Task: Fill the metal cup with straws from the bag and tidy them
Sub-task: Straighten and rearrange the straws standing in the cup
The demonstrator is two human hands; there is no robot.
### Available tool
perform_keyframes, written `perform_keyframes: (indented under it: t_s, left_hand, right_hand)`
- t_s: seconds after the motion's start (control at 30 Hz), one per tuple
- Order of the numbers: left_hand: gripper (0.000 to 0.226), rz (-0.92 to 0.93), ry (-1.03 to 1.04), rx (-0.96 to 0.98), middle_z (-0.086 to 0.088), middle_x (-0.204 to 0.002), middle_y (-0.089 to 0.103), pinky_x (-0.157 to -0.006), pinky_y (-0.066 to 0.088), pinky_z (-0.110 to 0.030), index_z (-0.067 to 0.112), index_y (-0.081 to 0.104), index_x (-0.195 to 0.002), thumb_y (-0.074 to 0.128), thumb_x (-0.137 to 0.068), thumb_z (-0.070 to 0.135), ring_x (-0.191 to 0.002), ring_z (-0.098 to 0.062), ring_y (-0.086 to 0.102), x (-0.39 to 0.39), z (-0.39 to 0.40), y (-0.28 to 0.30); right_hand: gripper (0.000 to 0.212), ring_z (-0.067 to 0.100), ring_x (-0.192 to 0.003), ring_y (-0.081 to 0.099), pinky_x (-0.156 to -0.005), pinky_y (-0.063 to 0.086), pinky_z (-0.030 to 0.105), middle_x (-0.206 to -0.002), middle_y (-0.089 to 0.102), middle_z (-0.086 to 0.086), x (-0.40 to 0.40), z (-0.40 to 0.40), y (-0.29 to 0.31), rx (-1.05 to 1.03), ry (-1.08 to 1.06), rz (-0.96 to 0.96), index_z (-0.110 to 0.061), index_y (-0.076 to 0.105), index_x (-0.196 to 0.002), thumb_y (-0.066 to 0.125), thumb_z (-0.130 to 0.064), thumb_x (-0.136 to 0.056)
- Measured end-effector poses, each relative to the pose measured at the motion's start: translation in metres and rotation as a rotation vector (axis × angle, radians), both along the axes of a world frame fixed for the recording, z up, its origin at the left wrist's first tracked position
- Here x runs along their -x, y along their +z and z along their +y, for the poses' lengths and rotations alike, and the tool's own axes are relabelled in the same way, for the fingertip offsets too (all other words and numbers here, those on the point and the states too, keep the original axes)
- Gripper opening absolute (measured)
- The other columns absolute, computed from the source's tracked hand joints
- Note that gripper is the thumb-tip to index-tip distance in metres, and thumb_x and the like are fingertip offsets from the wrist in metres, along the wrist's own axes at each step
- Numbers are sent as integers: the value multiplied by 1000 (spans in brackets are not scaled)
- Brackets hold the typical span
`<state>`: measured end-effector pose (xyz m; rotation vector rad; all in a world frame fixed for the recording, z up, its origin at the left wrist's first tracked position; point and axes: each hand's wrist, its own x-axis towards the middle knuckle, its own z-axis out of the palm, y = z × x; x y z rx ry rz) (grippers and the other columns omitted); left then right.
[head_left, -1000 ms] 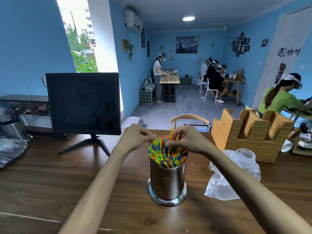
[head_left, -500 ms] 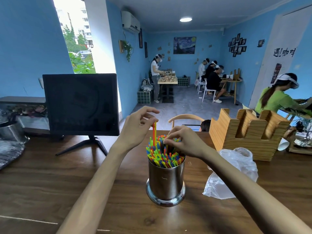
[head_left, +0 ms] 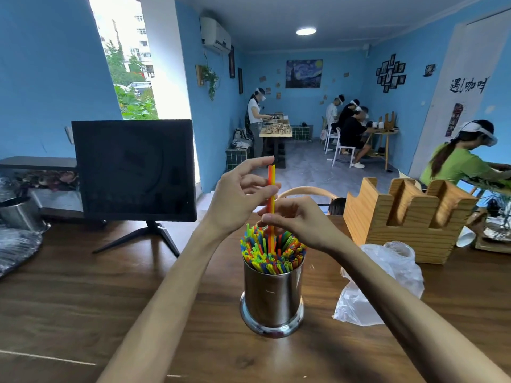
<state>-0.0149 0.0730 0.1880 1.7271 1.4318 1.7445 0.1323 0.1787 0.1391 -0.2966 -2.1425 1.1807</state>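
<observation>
Far left, at 9 o'clock of the table (head_left: 83, 299), a steel pot (head_left: 19, 214) by the edge, partly cut off. A dark monitor (head_left: 134, 170) on a splayed stand sits at about 10 o'clock from the metal cup (head_left: 272, 297).

Centre: metal cup stands upright on the wooden table, packed with multicoloured straws (head_left: 272, 255), tips fanned just above the rim. Left hand (head_left: 237, 197) is raised at 11 o'clock above the cup, thumb and fingers pinching two straws, one orange and one yellow (head_left: 271, 189), near their upper ends; the other fingers are loosely spread. The pair stands near upright, well above the rest, lower ends running down into the bundle. Right hand (head_left: 298, 222) sits at 1 o'clock just over the straw tips, fingers curled, fingertips pinching the same two straws lower down; exact contact is partly hidden by the fingers.

Right of the cup at 3 o'clock, a crumpled clear plastic bag (head_left: 381, 283) lies on the table, near but apart from the cup; contents cannot be told. Behind the bag at 2 o'clock, a notched wooden holder (head_left: 409, 217). A wooden chair back (head_left: 307, 190) shows beyond the table edge at 12 o'clock. People sit and stand at tables in the blue room behind.
</observation>
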Motion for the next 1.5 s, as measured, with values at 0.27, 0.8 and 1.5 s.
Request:
perform_keyframes:
  t_s: [0.27, 0.8, 1.5]
  left_hand:
    - [45, -26, 68, -57, -5, -86, 77, -71, 65, -44, 37, 69, -117, 83, -84, 9, -75, -26, 76, 0, 7, -6]
    - [29, -411, 315, -319, -2, -86, 80, -63, 62, -30, 21, 66, -107, 84, -85, 18, -78, -24, 78, 26, 8, 0]
    - [25, -889, 251, 221, -5, -92, 81, -62, 60, -22, 8, 75, -112, 78, -88, 13, -78, -14, 77, 16, 4, -53]
  right_hand:
    - [26, 23, -95, 77, -78, 58, 25, -106, 79, 8, -4, -1, 3, 115, 137, -35, -15, 69, -126, 63, -19, -101]
    - [16, 21, -65, 71, -63, 56, 25, -85, 77, 10, -27, 20, 5, 221, -65, 28, -6, 74, -100, 77, -14, -87]
    - [9, 28, -73, 77, -70, 63, 35, -75, 77, 10, -13, 15, 52, 160, -366, 405, -15, 80, -88, 85, -13, -81]
